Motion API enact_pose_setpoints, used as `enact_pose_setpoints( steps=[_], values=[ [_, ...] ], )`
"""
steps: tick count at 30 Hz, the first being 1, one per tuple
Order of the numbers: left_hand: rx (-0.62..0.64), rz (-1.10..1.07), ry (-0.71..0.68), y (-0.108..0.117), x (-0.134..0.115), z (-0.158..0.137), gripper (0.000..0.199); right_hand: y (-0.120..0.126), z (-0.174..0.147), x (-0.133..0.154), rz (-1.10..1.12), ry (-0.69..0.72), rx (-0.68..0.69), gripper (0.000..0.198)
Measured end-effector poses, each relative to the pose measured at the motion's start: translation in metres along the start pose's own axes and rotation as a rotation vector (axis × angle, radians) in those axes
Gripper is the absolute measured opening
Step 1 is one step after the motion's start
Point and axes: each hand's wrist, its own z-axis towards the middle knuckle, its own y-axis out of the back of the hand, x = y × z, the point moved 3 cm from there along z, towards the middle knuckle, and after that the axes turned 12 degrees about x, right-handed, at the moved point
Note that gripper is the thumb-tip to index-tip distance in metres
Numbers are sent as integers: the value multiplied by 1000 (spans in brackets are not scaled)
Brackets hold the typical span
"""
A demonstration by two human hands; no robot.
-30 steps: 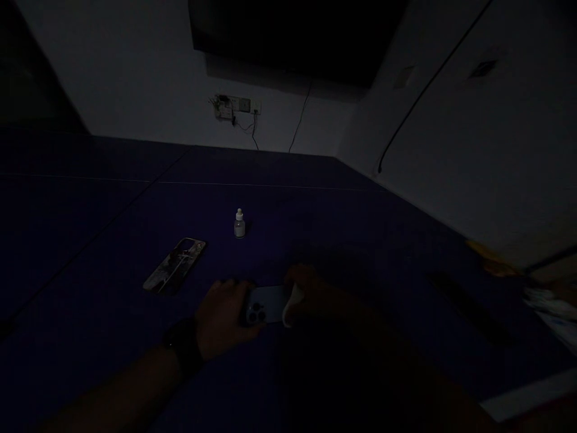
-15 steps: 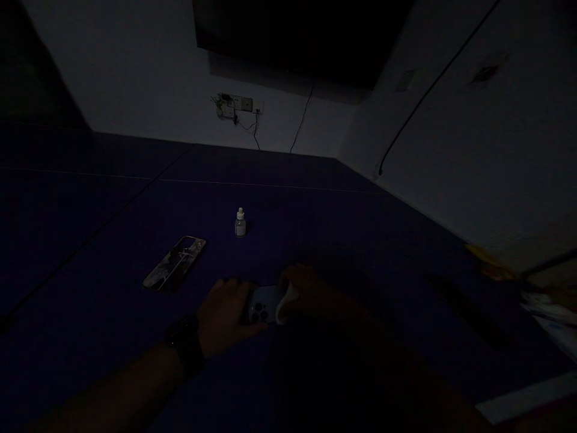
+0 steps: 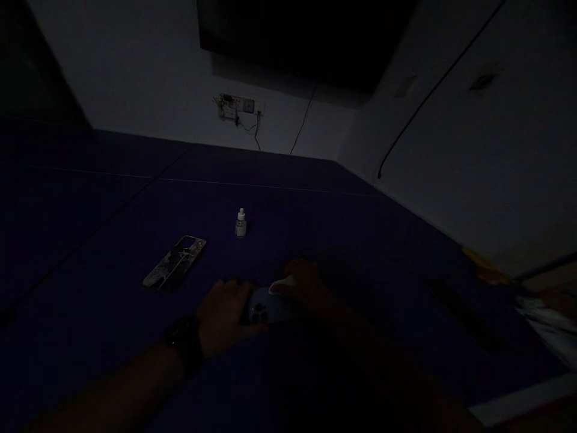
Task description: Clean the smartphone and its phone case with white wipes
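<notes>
Phone steadied by one hand, white cloth worked by the other

The phone (image 3: 278, 308) is held camera side up, in front of the person, on or just above the blue surface (image 3: 306, 216); which of the two cannot be told in this dim light. Its camera end is grasped by the left hand (image 3: 225, 313), with the thumb along the near edge and the fingers at the far one. The white cloth (image 3: 280, 283) is pinched in the right hand (image 3: 303, 282) and laid against the back of the phone by its far edge; whether it is folded cannot be made out.

For good wiping, the phone should be gripped by its edges, so that the back is left free for the cloth. Light, even pressure is advised, with overlapping strokes taken out to the corners. Around the raised lenses (image 3: 258, 313), more care is called for, and the cloth is best kept flat beneath the fingers. The dropper bottle (image 3: 241, 227) and the patterned phone case (image 3: 175, 263), both well apart from the hands, need not be disturbed
</notes>
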Motion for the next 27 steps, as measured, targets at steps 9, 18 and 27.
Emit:
enact_pose_setpoints(
  steps=[9, 18, 27],
  values=[
    [-52, -5, 47, 0, 0, -1, 65, -4, -11, 6, -7, 181, 209, 45],
    [-63, -10, 47, 7, 6, -3, 52, -3, 3, 0, -42, -103, 56, 45],
    [-116, -19, 105, 0, 11, -1, 62, -1, 17, 19, -63, 83, 244, 39]
  ],
)
